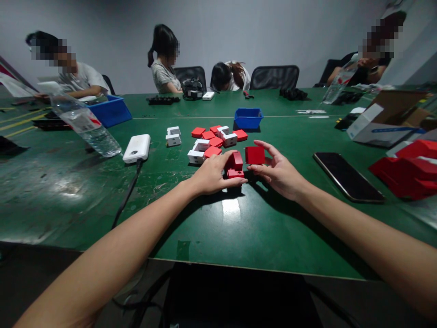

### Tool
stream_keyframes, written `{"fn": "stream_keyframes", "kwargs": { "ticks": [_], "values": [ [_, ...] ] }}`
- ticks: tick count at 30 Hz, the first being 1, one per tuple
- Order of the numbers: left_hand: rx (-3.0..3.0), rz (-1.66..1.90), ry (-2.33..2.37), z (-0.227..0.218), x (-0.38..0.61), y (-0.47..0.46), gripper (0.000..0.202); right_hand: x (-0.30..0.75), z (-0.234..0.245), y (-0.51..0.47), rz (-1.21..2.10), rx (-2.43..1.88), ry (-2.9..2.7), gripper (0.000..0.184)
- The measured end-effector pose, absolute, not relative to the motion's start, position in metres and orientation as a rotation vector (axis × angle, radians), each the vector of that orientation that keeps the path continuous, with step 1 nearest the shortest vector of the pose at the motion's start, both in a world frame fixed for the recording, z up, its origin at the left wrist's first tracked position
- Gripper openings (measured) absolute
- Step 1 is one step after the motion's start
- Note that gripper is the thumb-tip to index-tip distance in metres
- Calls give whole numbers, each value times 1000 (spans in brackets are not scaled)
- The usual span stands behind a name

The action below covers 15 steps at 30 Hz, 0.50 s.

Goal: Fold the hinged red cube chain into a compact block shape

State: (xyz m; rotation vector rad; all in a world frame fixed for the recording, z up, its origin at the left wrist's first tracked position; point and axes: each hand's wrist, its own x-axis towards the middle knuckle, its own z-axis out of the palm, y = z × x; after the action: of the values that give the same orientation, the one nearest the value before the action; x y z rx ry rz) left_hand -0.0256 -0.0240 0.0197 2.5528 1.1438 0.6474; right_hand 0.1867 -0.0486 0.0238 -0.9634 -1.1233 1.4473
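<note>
My left hand [215,175] is closed around a red notched block [235,165], thumb along its near side. Just to the right, my right hand [278,173] pinches a flat-faced red piece [255,155] between thumb and fingers, its broad face toward me. A small gap separates the two red parts, both above the table near its front. Beyond my left hand lies a loose group of flat red pieces [213,152] and white notched blocks [197,154]. Another white notched block [173,136] stands apart to the left. My fingers partly hide the held parts.
A small blue bin [248,119] stands behind the pieces. On the left are a white power bank [136,149] with a cable and a tilted water bottle [87,127]. A phone [347,176] and red parts [406,168] lie right. Several people sit across the green table [205,228].
</note>
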Motion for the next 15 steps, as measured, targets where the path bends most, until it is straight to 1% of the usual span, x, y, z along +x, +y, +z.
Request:
{"fn": "stream_keyframes", "kwargs": {
  "ticks": [6,10,15],
  "values": [
    [2553,655,1147,20,-26,-24,80,186,22,-47,1426,-973,-1148,71],
    [2549,659,1139,19,-26,-24,80,186,21,-47,1422,-989,-1152,67],
    [2551,670,1132,17,-26,-23,84,188,18,-46,1322,-1020,-1201,62]
  ]
}}
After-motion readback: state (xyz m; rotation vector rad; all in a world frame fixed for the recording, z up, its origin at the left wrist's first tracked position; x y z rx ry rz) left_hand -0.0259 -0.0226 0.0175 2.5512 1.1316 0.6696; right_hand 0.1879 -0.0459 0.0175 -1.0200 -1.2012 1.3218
